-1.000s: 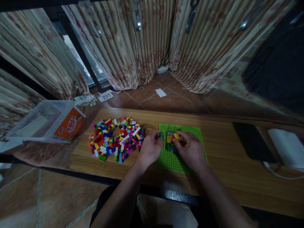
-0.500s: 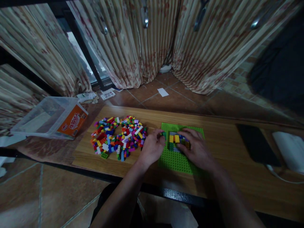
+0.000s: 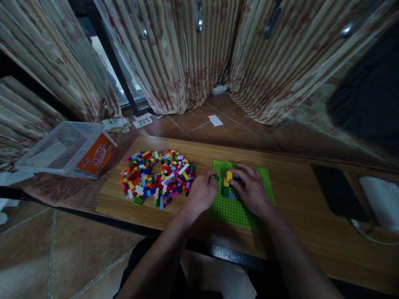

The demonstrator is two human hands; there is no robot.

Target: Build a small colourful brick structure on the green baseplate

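Note:
A small build of toy bricks (image 3: 227,187), with yellow, green, grey and blue pieces, stands on a bright green studded baseplate (image 3: 230,214). My right hand (image 3: 254,189) is curled over the build's right side, thumb and fingers gripping it near the yellow bricks; its right part is hidden under the fingers. At the baseplate's left edge, my left hand (image 3: 202,189) pinches a small dark green brick (image 3: 216,177) between thumb and fingers. To the left of that hand lies a pile of loose, many-coloured bricks (image 3: 168,180).
The wooden table (image 3: 296,232) carries a black phone-like slab (image 3: 339,191) and a white device (image 3: 380,199) with a cable at the right. A clear plastic box (image 3: 59,162) with an orange label stands at the left. Striped curtains (image 3: 174,62) hang behind.
My right hand has shifted left over the build, its thumb now at the yellow bricks and covering more of them. My left hand stays near the baseplate's edge with the green brick. The view shifted slightly.

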